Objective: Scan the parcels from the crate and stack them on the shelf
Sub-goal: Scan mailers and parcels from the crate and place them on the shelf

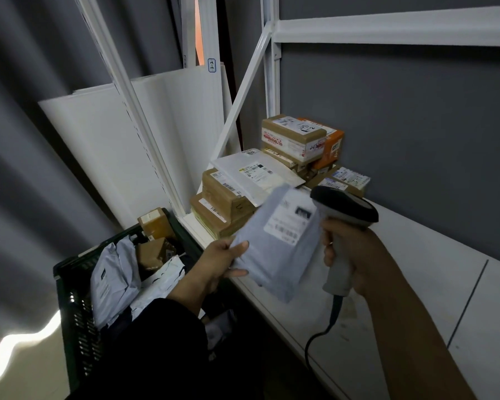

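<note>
My left hand [223, 259] pinches the lower left edge of a grey mailer bag [274, 249], label side up, above the front edge of the white shelf [416, 269]. My right hand [350, 255] grips the handle of a grey barcode scanner [344, 209], whose dark head sits just right of the bag's label. A dark green crate [75, 307] stands at the lower left with several grey and white mailer bags and brown boxes inside. On the shelf's far left corner lie stacked parcels [286, 163]: brown boxes, a white mailer, an orange box.
White shelf uprights and a diagonal brace [243, 90] rise behind the stack. White boards [127, 140] lean against the grey wall left of the shelf. The scanner's cable [324, 333] hangs down past the shelf's front edge. The shelf's right part is bare.
</note>
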